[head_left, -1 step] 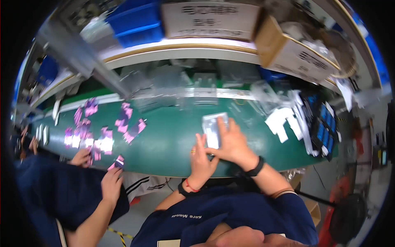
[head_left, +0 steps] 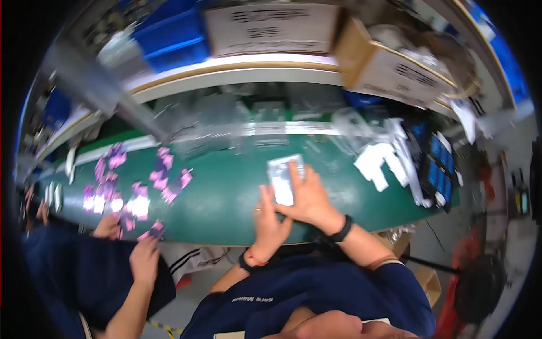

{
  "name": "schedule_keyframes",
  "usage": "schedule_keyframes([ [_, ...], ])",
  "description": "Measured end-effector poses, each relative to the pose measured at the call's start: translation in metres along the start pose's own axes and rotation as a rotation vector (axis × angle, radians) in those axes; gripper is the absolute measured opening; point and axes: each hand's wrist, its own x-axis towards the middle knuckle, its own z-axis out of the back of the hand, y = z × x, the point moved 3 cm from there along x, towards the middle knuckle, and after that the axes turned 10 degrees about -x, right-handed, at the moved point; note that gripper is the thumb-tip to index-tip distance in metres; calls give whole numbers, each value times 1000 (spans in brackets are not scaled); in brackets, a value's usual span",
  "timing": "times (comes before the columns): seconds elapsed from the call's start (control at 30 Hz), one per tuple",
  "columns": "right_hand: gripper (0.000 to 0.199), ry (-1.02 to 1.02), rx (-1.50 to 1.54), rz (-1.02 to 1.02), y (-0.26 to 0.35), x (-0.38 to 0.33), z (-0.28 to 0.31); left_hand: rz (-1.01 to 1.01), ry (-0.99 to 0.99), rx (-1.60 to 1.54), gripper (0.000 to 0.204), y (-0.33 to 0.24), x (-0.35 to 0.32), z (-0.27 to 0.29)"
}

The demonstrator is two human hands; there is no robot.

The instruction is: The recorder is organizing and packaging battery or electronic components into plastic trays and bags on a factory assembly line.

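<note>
A flat, shiny silver rectangular piece [head_left: 284, 189] with a pale rim lies on or just above the green bench in front of me. My right hand [head_left: 310, 198] spans its right side, index finger along the face and thumb at the lower edge. At the lower left edge is my left hand [head_left: 270, 226], its fingers stretched out and close to the piece or touching it. Glare hides the detail of its face, and my right fingers cover part of it.
On the left, a co-worker's hands [head_left: 144, 257] handle pink-and-dark pieces [head_left: 135, 206] scattered over the bench [head_left: 226, 186]. White sheets [head_left: 375, 164] and blue-and-black packs [head_left: 439, 169] lie at right. Clear plastic trays [head_left: 209, 124] stand behind, below a shelf with boxes [head_left: 271, 28].
The whole view has shifted slightly, so the bench and shelf sit a little further left. My hands stay at the silver piece with nearly the same pose.
</note>
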Motion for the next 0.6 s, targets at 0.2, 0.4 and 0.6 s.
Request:
schedule_keyframes([
  [0.2, 102, 4, 137, -136, -4, -2, 0, 328, 172, -519, 92, 20, 3, 14],
  [0.4, 95, -78, 406, -165, -36, -14, 9, 733, 66, -1045, 63, 25, 12, -2],
  [0.6, 95, -201, 643, -15, -57, -15, -7, 688, 71, -714, 61, 30, 29, -11],
])
